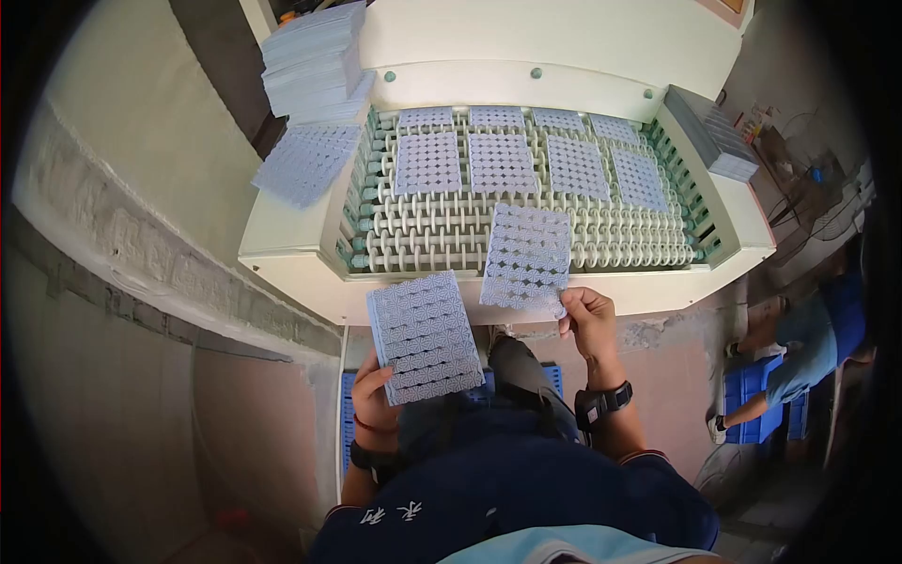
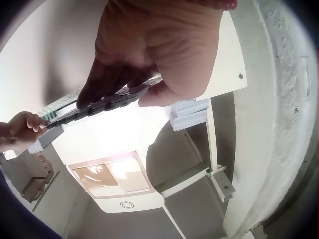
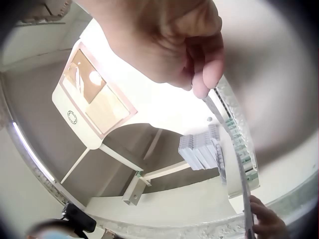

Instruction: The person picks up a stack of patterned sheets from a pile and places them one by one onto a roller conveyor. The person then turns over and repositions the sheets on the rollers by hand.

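My left hand (image 1: 372, 397) grips a small stack of thin pale-blue perforated panels (image 1: 427, 336), thumb over the lower left edge. In the left wrist view, that stack (image 2: 112, 101) shows edge-on between thumb and fingers. One single panel (image 1: 528, 256) hangs from my right hand (image 1: 592, 324), pinched at its lower right corner between thumb and fingers. Its upper part overlaps the front rollers of the conveyor (image 1: 413, 246) in the head view. Seen from the right wrist, the same panel (image 3: 238, 159) is a thin strip below the fingertips. Several similar panels (image 1: 501, 162) lie in rows on the rollers.
A tall pile of panels (image 1: 315, 70) stands on the machine's left side, with loose panels (image 1: 308, 164) below it. Another stack (image 1: 711, 132) sits on the right side. At the right, another person (image 1: 799, 348) is beside a blue crate (image 1: 749, 399). A wall ledge (image 1: 141, 226) runs along the left.
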### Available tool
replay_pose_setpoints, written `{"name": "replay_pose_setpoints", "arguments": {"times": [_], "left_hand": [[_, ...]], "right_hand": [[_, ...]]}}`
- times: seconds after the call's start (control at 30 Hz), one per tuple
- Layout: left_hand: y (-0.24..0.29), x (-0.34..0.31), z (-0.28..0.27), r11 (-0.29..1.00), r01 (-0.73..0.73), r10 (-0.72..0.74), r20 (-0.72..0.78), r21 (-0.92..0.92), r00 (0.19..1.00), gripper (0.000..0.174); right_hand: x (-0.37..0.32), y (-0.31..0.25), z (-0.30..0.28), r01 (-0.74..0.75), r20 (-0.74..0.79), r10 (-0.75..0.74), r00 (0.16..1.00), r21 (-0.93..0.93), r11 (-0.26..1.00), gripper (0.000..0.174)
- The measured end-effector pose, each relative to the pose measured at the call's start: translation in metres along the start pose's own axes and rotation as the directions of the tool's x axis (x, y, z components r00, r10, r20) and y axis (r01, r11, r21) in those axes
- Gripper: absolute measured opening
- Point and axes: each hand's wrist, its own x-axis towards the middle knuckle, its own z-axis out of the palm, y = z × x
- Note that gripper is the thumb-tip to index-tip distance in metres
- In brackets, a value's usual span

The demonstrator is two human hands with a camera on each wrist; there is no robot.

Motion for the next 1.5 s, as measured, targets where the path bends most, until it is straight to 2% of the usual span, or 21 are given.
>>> {"name": "replay_pose_setpoints", "arguments": {"times": [0.1, 0.3, 0.43, 0.53, 0.57, 0.63, 0.67, 0.7, 0.77, 0.87, 0.93, 1.0, 1.07, 1.1, 1.17, 1.27, 1.3, 1.4, 1.47, 1.5], "left_hand": [[0.004, -0.003, 0.001, 1.0, -0.014, 0.014, 0.0, -0.005, 1.0, 0.061], [0.009, -0.008, 0.002, 0.997, -0.059, 0.059, -0.006, 0.041, 0.998, 0.061], [0.01, -0.012, -0.003, 0.996, -0.076, 0.076, -0.009, 0.038, 0.997, 0.058], [0.012, -0.013, -0.005, 0.992, -0.096, 0.099, -0.043, 0.08, 0.994, 0.056], [0.012, -0.013, -0.004, 0.99, -0.091, 0.097, -0.053, 0.105, 0.994, 0.055], [0.012, -0.009, 0.0, 0.991, -0.079, 0.085, -0.051, 0.104, 0.995, 0.054], [0.011, -0.007, 0.002, 0.992, -0.063, 0.067, -0.04, 0.106, 0.997, 0.053], [0.008, -0.003, 0.001, 0.993, -0.056, 0.06, -0.037, 0.1, 0.998, 0.053], [0.001, 0.005, 0.0, 0.992, -0.025, 0.031, -0.047, 0.125, 0.998, 0.051], [-0.007, 0.016, 0.004, 0.995, -0.065, 0.065, -0.008, 0.071, 0.998, 0.041], [-0.006, 0.016, 0.006, 0.996, -0.063, 0.064, -0.006, 0.07, 0.998, 0.041], [-0.004, 0.016, 0.006, 0.995, -0.066, 0.067, -0.002, 0.075, 0.998, 0.041], [-0.003, 0.012, 0.006, 0.995, -0.043, 0.049, -0.065, 0.085, 0.997, 0.045], [-0.003, 0.009, 0.005, 0.995, -0.042, 0.047, -0.06, 0.087, 0.997, 0.045], [-0.003, 0.007, 0.002, 0.996, -0.059, 0.065, -0.089, 0.072, 0.994, 0.043], [-0.002, 0.003, -0.004, 0.993, -0.071, 0.081, -0.104, 0.091, 0.991, 0.041], [-0.002, 0.002, -0.006, 0.994, -0.064, 0.074, -0.108, 0.09, 0.991, 0.041], [-0.003, 0.006, -0.008, 0.995, -0.041, 0.05, -0.112, 0.088, 0.992, 0.042], [-0.008, 0.01, -0.006, 0.999, -0.042, 0.044, -0.09, 0.021, 0.995, 0.039], [-0.01, 0.012, -0.002, 0.999, -0.033, 0.035, -0.083, 0.015, 0.996, 0.039]], "right_hand": [[0.01, 0.0, 0.012, 0.001, -0.036, -0.003, 0.999, -0.035, 0.999, 0.018], [0.044, 0.005, 0.074, -0.079, 0.167, 0.09, 0.982, -0.074, 0.994, 0.018], [0.063, 0.013, 0.101, -0.083, 0.255, 0.096, 0.962, -0.058, 0.995, 0.021], [0.056, 0.009, 0.104, -0.05, 0.211, 0.126, 0.969, -0.333, 0.941, 0.028], [0.051, 0.007, 0.1, -0.052, 0.217, 0.131, 0.967, -0.337, 0.94, 0.028], [0.038, 0.003, 0.088, -0.071, 0.218, 0.19, 0.957, -0.46, 0.885, 0.027], [0.026, -0.003, 0.085, -0.157, 0.279, 0.267, 0.922, -0.36, 0.919, 0.026], [0.018, 0.001, 0.082, -0.16, 0.27, 0.268, 0.925, -0.364, 0.917, 0.026], [0.003, 0.007, 0.074, -0.148, 0.506, 0.317, 0.802, -0.346, 0.927, 0.022], [0.002, -0.003, 0.067, -0.163, 0.381, 0.286, 0.879, -0.325, 0.932, 0.02], [0.013, -0.012, 0.059, -0.137, 0.245, 0.215, 0.945, -0.299, 0.944, 0.021], [0.037, -0.018, 0.041, -0.037, 0.195, 0.097, 0.976, -0.29, 0.956, 0.02], [0.062, -0.029, 0.026, -0.046, 0.056, 0.072, 0.996, -0.365, 0.93, 0.022], [0.071, -0.032, 0.02, -0.044, 0.052, 0.067, 0.996, -0.363, 0.931, 0.022], [0.084, -0.038, 0.01, -0.033, -0.06, -0.01, 0.998, -0.672, 0.74, 0.025], [0.083, -0.058, -0.014, 0.0, -0.111, -0.105, 0.988, -0.689, 0.725, 0.027], [0.084, -0.064, -0.028, -0.038, -0.175, -0.109, 0.979, -0.672, 0.74, 0.028], [0.086, -0.072, -0.073, -0.039, -0.215, -0.175, 0.961, -0.73, 0.682, 0.027], [0.081, -0.071, -0.093, 0.018, -0.17, -0.37, 0.913, -0.891, 0.453, 0.025], [0.075, -0.072, -0.095, 0.009, -0.178, -0.375, 0.91, -0.894, 0.448, 0.025]]}}
